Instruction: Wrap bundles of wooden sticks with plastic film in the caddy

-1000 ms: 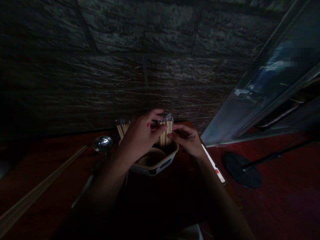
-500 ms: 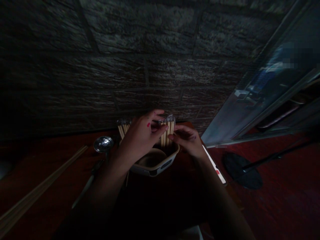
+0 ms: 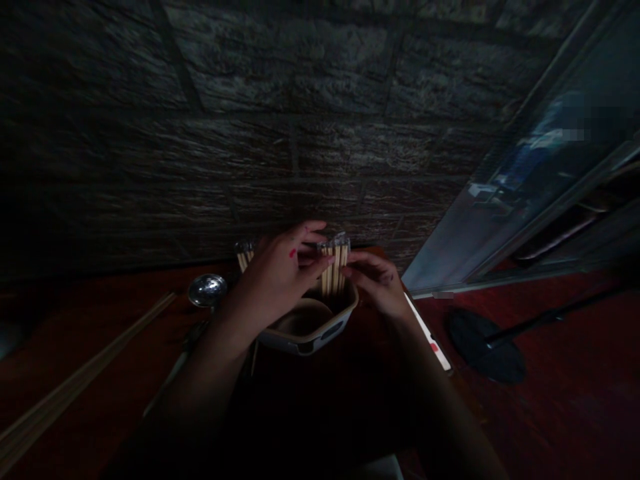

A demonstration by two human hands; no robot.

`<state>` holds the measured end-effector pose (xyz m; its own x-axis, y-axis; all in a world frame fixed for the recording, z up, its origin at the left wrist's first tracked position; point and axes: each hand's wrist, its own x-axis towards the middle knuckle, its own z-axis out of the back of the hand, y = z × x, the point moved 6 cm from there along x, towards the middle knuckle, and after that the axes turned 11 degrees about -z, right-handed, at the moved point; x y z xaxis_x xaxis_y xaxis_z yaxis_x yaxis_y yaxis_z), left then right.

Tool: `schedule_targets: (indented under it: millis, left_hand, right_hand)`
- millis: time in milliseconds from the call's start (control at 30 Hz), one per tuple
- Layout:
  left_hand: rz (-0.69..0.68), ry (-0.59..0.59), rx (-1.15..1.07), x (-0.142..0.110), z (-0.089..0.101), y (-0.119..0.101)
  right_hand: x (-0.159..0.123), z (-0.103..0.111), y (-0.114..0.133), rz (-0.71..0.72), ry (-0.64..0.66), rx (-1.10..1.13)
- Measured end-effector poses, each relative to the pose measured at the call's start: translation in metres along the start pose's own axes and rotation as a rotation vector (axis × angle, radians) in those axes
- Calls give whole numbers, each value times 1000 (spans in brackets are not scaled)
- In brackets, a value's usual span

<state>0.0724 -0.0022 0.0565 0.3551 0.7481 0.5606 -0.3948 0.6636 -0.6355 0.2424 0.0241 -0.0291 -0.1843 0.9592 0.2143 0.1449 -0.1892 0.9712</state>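
Upright in the light-coloured container [image 3: 320, 337] stands a bunch of thin wooden chopsticks [image 3: 333, 275] in clear plastic wrappers. My left hand [image 3: 280, 277] reaches over the container, its thumb pressed on the front of this bunch and its other fingers behind. At the bunch's right edge, my right hand [image 3: 377, 281] pinches with thumb and forefinger. A second group of wrapped chopsticks [image 3: 243, 259] shows at the container's left side, partly covered by my left hand. Inside the front of the container is a rounded, bowl-like shape [image 3: 305, 317].
Left of the container lies a shiny metal ladle [image 3: 207, 291] on the dark reddish table [image 3: 125, 287]. Long thin sticks [image 3: 90, 363] lie farther left. A stone-block wall [image 3: 320, 147] rises behind. Beyond the table's right edge stands a round black base with a pole [image 3: 485, 343].
Both hands stay at the same bunch of chopsticks. My left hand has shifted very slightly left, and the view has moved a little.
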Motion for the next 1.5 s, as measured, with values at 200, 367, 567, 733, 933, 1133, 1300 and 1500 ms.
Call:
schedule_targets:
  millis: [200, 367, 567, 733, 933, 1133, 1300, 1500]
  left_hand:
    - [5, -4, -42, 2, -4, -1]
    - [28, 9, -33, 2, -5, 0]
    - [5, 10, 40, 1, -4, 3]
    - [30, 19, 42, 3, -6, 3]
    - [24, 15, 80, 3, -8, 1]
    - [14, 14, 30, 5, -12, 6]
    - [30, 8, -9, 5, -13, 6]
    - [12, -1, -69, 4, -15, 6]
  right_hand:
    - [0, 1, -1, 16, -19, -11]
    - [0, 0, -2, 15, -36, 12]
    - [1, 1, -3, 9, -62, 7]
    - [1, 2, -6, 0, -77, 23]
    - [0, 1, -6, -6, -80, 26]
    - [0, 2, -7, -8, -66, 28]
    - [1, 2, -8, 9, -64, 32]
    - [1, -1, -4, 13, -47, 28]
